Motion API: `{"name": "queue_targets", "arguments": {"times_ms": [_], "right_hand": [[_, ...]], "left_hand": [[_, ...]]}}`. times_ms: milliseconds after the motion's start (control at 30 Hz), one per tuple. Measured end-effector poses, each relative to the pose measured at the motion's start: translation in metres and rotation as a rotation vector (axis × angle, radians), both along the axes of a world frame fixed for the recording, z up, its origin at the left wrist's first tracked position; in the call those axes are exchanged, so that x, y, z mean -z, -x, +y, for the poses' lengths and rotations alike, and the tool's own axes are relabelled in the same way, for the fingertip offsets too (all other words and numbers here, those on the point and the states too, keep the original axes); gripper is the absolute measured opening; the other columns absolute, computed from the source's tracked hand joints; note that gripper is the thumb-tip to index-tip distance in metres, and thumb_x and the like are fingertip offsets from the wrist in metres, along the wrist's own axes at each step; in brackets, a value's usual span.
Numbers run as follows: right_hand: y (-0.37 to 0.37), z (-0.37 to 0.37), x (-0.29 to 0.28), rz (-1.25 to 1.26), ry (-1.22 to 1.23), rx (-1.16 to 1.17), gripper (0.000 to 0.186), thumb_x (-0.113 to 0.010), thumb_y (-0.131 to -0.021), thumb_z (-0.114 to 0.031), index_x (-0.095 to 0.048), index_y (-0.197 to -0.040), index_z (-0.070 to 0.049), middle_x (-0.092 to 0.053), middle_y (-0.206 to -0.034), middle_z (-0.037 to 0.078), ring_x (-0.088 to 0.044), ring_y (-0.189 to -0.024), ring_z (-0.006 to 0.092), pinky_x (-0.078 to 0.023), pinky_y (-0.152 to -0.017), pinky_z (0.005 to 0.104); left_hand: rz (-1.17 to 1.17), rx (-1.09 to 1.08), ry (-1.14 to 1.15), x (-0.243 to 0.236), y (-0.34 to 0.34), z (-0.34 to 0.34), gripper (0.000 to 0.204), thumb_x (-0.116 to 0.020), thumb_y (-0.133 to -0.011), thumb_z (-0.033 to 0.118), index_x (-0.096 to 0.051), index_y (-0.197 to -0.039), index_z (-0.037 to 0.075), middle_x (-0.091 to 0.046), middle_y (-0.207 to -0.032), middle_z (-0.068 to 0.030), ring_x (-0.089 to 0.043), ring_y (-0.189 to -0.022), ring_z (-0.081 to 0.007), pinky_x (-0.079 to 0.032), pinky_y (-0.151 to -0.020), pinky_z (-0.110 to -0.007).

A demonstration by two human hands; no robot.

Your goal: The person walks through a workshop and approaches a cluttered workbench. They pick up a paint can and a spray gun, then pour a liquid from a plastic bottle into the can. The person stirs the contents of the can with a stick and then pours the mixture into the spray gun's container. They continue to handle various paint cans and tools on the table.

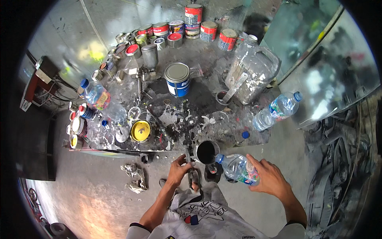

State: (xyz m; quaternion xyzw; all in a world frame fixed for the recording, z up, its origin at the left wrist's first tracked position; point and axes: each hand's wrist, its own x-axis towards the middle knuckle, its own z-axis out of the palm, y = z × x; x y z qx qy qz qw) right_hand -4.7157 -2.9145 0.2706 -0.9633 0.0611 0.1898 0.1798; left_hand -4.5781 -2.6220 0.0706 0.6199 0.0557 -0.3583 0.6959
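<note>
My left hand grips what looks like a spray gun at the bench's near edge, with an uncovered cup of dark liquid at its right. My right hand holds a clear plastic bottle nearly on its side, its blue-topped neck beside the cup's rim; whether it is capped I cannot tell. A yellow-topped can sits on the bench left of the cup.
The stained bench holds a blue-labelled tin, a plastic jug, water bottles on both sides, a loose blue cap and several paint cans along the back. A crumpled rag lies on the floor.
</note>
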Motion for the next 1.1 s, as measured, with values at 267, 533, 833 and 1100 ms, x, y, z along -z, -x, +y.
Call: {"name": "queue_targets", "arguments": {"times_ms": [267,533,833,1100], "right_hand": [[-0.021,0.002,0.052,-0.429,-0.437,0.325,0.106,-0.088,-0.061,-0.024,-0.028,-0.146,-0.004,-0.055,-0.125,0.023,-0.059,-0.112,0.0357,-0.047,-0.094,0.0423],[-0.098,0.010,0.079,-1.149,-0.595,0.721,0.091,-0.087,-0.067,-0.014,-0.032,-0.138,0.000,-0.045,-0.130,0.016,-0.047,-0.121,0.0274,-0.037,-0.103,0.0398],[-0.157,0.013,0.124,-1.129,-0.550,0.764,0.113,-0.091,-0.065,-0.025,-0.019,-0.147,0.003,-0.040,-0.142,0.023,-0.040,-0.132,0.0309,-0.029,-0.110,0.0397],[-0.040,0.171,0.145,-0.823,-0.732,0.165,0.059,-0.080,-0.076,-0.019,-0.054,-0.125,0.002,-0.056,-0.125,0.016,-0.053,-0.117,0.0319,-0.036,-0.105,0.0429]], "left_hand": [[0.119,-0.052,0.105,-0.025,-0.002,-0.003,0.066,-0.070,-0.082,0.023,-0.045,-0.136,-0.006,-0.064,-0.112,-0.0132,-0.067,-0.090,-0.0219,-0.054,-0.084,-0.036],[0.071,-0.196,0.128,-0.031,0.013,0.033,0.058,-0.070,-0.080,0.026,-0.053,-0.128,-0.002,-0.064,-0.101,-0.0097,-0.066,-0.086,-0.0211,-0.054,-0.082,-0.036],[0.065,-0.378,0.133,-0.015,0.041,0.084,0.058,-0.067,-0.082,0.029,-0.051,-0.130,0.000,-0.063,-0.112,-0.0107,-0.065,-0.094,-0.0239,-0.052,-0.089,-0.040],[0.103,-0.584,0.293,-0.015,0.064,0.116,0.054,-0.065,-0.085,0.016,-0.047,-0.133,-0.001,-0.063,-0.115,-0.0123,-0.068,-0.098,-0.0252,-0.054,-0.088,-0.036]]}}
